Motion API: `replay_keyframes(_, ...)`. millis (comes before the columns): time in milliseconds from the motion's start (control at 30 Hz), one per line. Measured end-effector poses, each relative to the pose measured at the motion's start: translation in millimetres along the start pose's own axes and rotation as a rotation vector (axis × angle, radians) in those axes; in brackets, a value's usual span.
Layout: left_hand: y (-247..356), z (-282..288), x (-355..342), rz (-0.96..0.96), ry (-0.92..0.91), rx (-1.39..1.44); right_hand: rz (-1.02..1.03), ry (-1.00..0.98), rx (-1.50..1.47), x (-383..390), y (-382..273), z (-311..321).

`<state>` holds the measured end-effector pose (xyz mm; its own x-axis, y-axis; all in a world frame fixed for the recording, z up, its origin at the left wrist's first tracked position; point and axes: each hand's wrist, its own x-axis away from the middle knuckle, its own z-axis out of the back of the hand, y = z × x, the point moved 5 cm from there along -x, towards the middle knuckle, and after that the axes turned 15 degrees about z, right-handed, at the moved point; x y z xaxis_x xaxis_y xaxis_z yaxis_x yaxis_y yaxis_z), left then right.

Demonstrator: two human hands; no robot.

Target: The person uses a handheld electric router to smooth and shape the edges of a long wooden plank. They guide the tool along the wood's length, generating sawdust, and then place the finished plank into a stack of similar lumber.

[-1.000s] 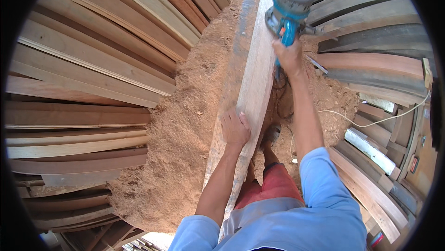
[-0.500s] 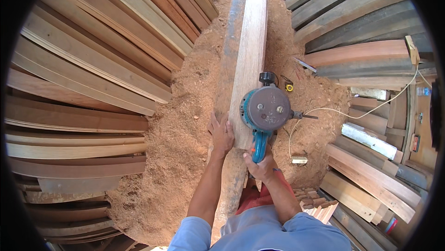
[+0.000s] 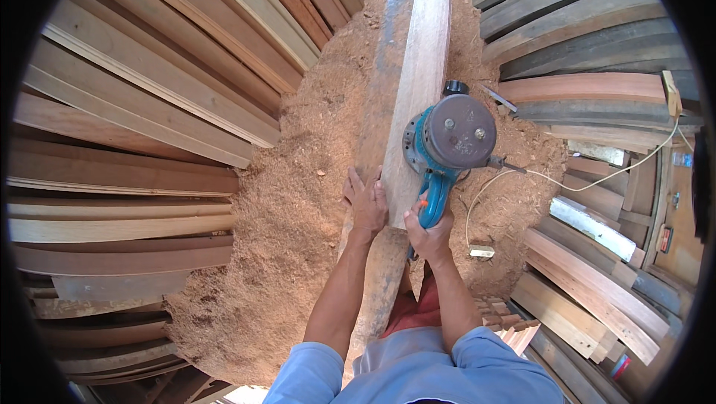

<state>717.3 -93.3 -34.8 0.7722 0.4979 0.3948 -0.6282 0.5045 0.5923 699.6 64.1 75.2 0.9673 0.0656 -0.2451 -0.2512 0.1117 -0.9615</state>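
A pale wooden plank (image 3: 419,76) lies lengthwise on a worn, stained beam (image 3: 377,117). My right hand (image 3: 432,229) is wrapped round the blue rear handle of a power router (image 3: 459,136), near an orange-red trigger or button. The router has a round dark top, a black knob at its far side and a cord leaving on the right. It sits over the plank's right edge, close to the near end; its bit is hidden. My left hand (image 3: 367,201) rests at the plank's left edge, fingers spread on the beam and thumb against the plank.
Wood shavings (image 3: 261,277) cover the ground around the beam. Stacked curved boards (image 3: 142,106) fan out on the left, with grey boards (image 3: 574,9) at far right. A pale cord (image 3: 574,189) runs rightward; a small white block (image 3: 481,251) lies by it.
The router has moved forward along the plank and shows more of its side. My left hand has shifted slightly forward. The yellow tape measure is now hidden behind the router. The whole view has shifted slightly.
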Motion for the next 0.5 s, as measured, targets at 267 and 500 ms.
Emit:
replay_keyframes(267, -1.4, -0.8, -0.6, -0.031, 0.016, 0.016, -0.042, 0.008, -0.012, -32.8, 15.6, -1.4)
replay_keyframes(500, 1.7, -1.3, -0.5, -0.029, -0.012, 0.033, 0.026, 0.046, 0.017, -54.7, 34.9, 2.9)
